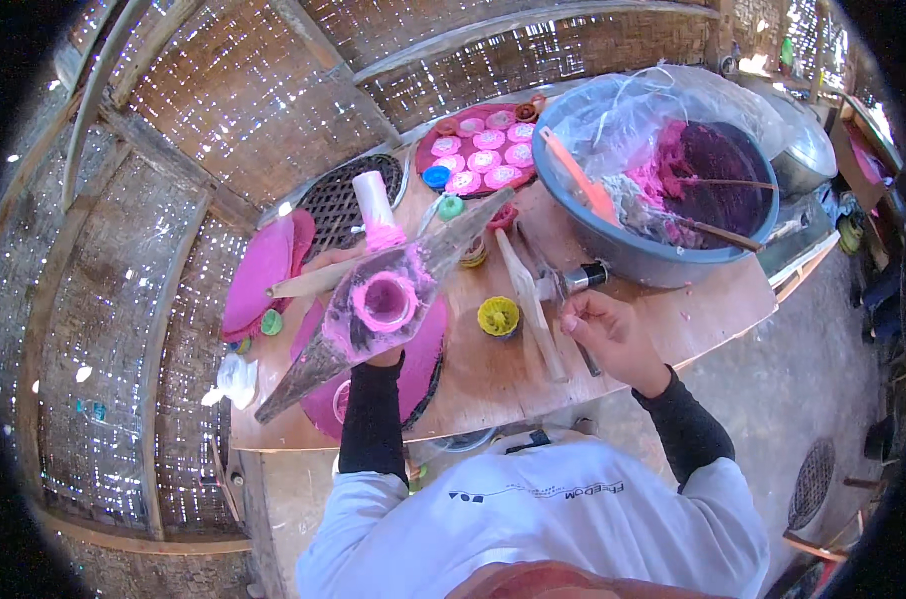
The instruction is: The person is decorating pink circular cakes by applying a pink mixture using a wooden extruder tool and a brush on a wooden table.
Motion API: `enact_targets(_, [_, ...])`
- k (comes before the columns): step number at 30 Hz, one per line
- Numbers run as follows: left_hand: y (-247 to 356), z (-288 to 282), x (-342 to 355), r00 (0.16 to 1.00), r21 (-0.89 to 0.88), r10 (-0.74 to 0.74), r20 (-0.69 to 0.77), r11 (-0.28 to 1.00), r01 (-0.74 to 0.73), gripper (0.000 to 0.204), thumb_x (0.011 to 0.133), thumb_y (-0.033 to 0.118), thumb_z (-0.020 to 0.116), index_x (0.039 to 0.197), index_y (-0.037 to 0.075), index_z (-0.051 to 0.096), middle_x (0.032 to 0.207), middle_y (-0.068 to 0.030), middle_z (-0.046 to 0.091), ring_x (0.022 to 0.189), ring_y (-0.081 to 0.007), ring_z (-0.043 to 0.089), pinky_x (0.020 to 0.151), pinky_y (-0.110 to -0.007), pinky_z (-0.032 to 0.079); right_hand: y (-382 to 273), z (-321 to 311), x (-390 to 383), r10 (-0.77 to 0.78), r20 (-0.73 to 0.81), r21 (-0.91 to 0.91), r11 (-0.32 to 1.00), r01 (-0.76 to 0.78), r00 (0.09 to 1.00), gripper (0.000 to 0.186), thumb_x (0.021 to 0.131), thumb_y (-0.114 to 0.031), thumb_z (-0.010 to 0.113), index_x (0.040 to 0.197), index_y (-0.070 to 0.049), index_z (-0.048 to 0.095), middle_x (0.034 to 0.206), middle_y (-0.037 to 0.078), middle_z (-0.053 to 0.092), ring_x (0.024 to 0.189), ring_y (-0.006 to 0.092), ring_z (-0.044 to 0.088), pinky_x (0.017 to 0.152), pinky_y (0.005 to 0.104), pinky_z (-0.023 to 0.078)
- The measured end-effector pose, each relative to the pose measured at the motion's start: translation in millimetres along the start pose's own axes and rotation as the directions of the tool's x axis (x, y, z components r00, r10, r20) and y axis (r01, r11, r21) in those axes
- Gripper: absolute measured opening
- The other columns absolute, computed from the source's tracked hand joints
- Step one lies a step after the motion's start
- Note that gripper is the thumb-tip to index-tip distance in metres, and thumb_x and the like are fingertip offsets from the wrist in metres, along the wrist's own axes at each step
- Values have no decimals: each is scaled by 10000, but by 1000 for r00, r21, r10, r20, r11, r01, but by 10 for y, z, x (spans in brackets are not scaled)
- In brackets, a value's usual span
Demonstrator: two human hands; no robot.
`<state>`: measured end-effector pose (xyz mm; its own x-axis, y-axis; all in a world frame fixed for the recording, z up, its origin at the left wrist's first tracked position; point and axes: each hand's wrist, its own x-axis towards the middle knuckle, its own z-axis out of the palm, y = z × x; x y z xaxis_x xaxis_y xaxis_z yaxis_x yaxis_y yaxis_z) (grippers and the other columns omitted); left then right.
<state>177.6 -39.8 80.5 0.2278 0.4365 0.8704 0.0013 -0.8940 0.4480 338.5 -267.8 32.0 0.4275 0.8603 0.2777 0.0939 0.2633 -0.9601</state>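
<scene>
My left hand (375, 351) holds up a clear plastic sheet (443, 250), folded into a long pointed shape. A round pink mould (385, 301) with pink paste sits in the sheet, right above my fingers. My right hand (608, 334) rests on the wooden table (493, 384), fingers loosely bent and nothing visibly gripped. Its fingertips are next to a flat wooden stick (529, 299) and a metal tool with a black end (579, 279). A small yellow cup (498, 316) stands between my hands.
A blue basin (632, 255) at the back right holds pink dough, a plastic bag and an orange spatula (581, 182). A round pink tray (478, 150) carries several filled cups. A white and pink cylinder (376, 212), a dark woven tray (341, 200) and a pink lid (263, 268) are at the left.
</scene>
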Motion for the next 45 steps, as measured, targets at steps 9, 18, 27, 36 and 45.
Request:
enact_targets(9, [57, -15, 15, 980, -359, -190, -57, 920, 158, 347, 693, 82, 639, 959, 38, 421, 888, -93, 503, 794, -185, 544, 734, -286, 474, 69, 89, -42, 31, -94, -52, 998, -36, 995, 139, 820, -135, 543, 852, 0, 543, 782, 6, 551, 758, 69, 485, 691, 216, 396])
enact_targets(18, [-315, -175, -79, 975, -160, -197, -102, 971, 179, 303, 691, 54, 608, 952, 11, 460, 861, -84, 518, 780, -190, 543, 728, -271, 476, -476, -267, -5, -97, -21, -354, 931, 83, 995, 79, 761, -49, 595, 761, -31, 518, 731, -6, 522, 708, 62, 491, 626, 212, 416])
enact_targets(27, [-122, -75, -253, 950, -150, -266, -164, 958, 243, 309, 697, 57, 609, 958, 13, 451, 872, -85, 506, 784, -192, 538, 734, -275, 472, -692, -1805, 1068, -186, 94, -875, 453, 170, 978, 120, 737, -35, 504, 828, 19, 560, 778, 116, 588, 706, 215, 569, 658, 307, 452])
enact_targets(36, [12, -213, -554, 911, 5, -330, -248, 940, 342, 314, 693, 55, 617, 955, 18, 447, 869, -81, 502, 782, -186, 535, 729, -275, 470, -439, -3355, 1697, 350, -8, -935, -335, 118, 937, 153, 580, -119, 542, 703, -66, 618, 683, 151, 590, 694, 324, 571, 607, 407, 447])
enact_targets(45, [137, -102, -621, 894, 59, -340, -292, 926, 372, 320, 689, 53, 625, 951, 23, 444, 865, -78, 497, 781, -181, 533, 725, -275, 468, -411, -3335, 1929, -65, -1, -993, -114, -8, 998, 135, 667, -146, 518, 699, -47, 604, 697, 165, 585, 688, 339, 569, 622, 425, 446])
